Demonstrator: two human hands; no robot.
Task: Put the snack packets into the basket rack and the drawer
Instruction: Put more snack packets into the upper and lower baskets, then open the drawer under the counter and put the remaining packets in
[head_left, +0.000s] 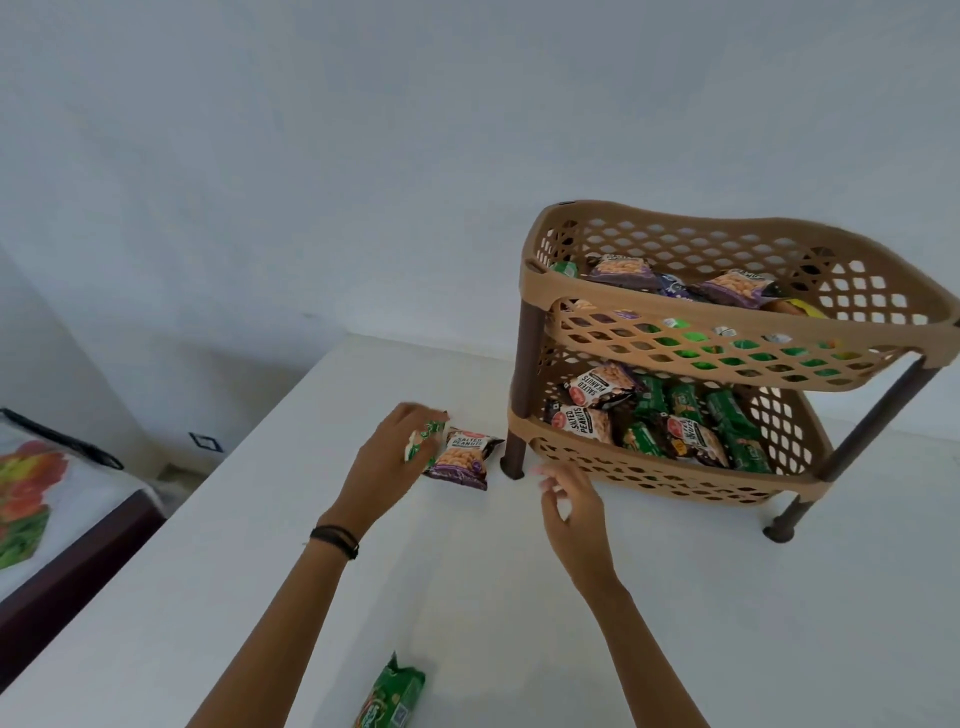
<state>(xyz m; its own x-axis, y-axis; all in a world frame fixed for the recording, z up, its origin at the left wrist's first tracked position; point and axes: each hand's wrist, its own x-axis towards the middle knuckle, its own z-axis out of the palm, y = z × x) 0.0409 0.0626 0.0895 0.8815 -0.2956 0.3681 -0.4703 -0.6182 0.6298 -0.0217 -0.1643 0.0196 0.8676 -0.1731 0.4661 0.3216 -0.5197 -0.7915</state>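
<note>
1. Bottom centre: green packet flat on white table, well apart from both hands.
2. Right hand loose, fingers spread, holding nothing.
3. Left hand gripping small green packet, peanut packet just beside.
4. Right of frame: basket rack, both tiers stocked.

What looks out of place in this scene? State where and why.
Two packets lie loose on the table, outside the basket rack: a peanut packet beside its leg and a green packet near the bottom edge. The left hand grips a green-and-white packet.
</note>
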